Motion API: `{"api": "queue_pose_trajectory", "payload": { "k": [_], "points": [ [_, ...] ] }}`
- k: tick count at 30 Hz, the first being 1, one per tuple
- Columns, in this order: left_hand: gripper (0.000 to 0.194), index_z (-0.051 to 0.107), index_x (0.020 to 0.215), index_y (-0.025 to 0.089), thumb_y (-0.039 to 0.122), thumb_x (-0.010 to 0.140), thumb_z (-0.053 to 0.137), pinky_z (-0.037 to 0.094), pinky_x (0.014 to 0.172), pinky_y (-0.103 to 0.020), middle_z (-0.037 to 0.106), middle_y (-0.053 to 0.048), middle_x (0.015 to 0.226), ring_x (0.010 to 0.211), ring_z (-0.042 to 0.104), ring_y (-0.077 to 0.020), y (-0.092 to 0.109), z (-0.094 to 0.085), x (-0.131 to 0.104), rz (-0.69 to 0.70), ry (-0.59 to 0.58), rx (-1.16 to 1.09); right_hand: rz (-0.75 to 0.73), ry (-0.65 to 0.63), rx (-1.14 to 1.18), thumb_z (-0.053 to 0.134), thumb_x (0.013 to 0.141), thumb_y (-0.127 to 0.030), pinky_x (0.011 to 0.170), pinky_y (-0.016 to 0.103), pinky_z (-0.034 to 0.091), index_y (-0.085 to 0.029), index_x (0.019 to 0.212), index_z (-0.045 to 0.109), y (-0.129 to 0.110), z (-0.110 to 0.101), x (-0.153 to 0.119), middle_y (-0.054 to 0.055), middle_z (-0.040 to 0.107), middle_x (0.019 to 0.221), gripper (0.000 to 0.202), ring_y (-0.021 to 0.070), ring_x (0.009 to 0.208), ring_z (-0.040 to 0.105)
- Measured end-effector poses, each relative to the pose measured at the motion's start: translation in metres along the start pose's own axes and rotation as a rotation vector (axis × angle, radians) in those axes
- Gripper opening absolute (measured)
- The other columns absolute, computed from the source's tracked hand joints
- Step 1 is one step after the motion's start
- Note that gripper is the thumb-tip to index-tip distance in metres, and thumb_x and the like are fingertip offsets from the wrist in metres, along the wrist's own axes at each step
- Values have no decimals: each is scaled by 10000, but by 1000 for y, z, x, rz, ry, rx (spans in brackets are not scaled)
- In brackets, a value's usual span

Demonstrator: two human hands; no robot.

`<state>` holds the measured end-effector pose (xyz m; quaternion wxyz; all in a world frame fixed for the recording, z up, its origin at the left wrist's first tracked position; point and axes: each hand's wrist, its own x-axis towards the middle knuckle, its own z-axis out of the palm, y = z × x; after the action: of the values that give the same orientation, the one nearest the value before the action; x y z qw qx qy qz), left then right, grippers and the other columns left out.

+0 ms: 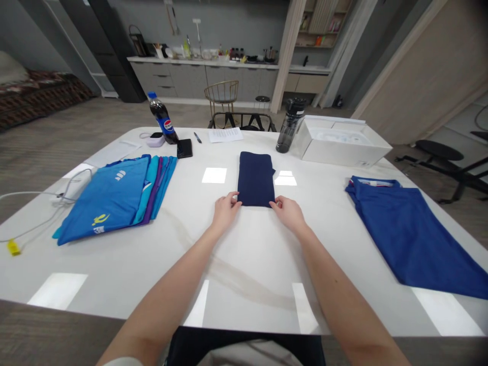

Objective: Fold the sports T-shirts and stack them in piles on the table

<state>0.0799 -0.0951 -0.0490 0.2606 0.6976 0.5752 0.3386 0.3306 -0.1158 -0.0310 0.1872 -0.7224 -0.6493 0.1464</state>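
Observation:
A dark navy folded garment (pixel 256 179) lies flat as a narrow rectangle on the white table (pixel 244 254). My left hand (pixel 225 211) pinches its near left corner between thumb and fingers. At the near right corner, my right hand (pixel 288 212) grips the cloth the same way. A small flap of fabric sticks out from the garment's right edge. To the left rests a stack of folded garments (pixel 110 193) in blue, teal and purple. On the right lies a royal blue garment (pixel 415 229), spread more loosely, its collar end away from me.
Behind the stack stand a cola bottle (pixel 163 119), a black phone (pixel 185 148) and a pen (pixel 197 137). Paper (pixel 225 134) lies at the far edge. A dark tumbler (pixel 290 126) stands beside a white box (pixel 343 142). White cables (pixel 34 193) trail over the left side.

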Motion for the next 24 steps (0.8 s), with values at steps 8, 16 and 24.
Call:
{"api": "queue_pose_trajectory", "payload": {
  "k": [8,16,24],
  "points": [
    [291,744,1026,260,240,754,642,412,592,-254,636,35,680,637,573,-155,21,-68,-24,-29,-731,-23,-98,-749,78,678,802,-419,555,272,355,-213,591,652,-10,-42,-24,-3,619,571,297,139,545,499],
    [371,716,1175,239,475,966,521,550,814,-335,736,-58,928,888,689,-212,37,-71,-29,38,-488,-105,16,-633,148,598,861,-663,604,297,440,-192,730,737,-13,-58,-26,58,688,670,509,175,604,576],
    [554,414,1564,266,433,1036,436,221,1270,-535,328,-104,1666,1560,254,-295,28,11,-33,357,-190,335,-301,103,103,357,1050,-444,1207,497,300,-240,1510,490,-22,10,-14,106,442,1599,520,263,1488,370]
  ]
}}
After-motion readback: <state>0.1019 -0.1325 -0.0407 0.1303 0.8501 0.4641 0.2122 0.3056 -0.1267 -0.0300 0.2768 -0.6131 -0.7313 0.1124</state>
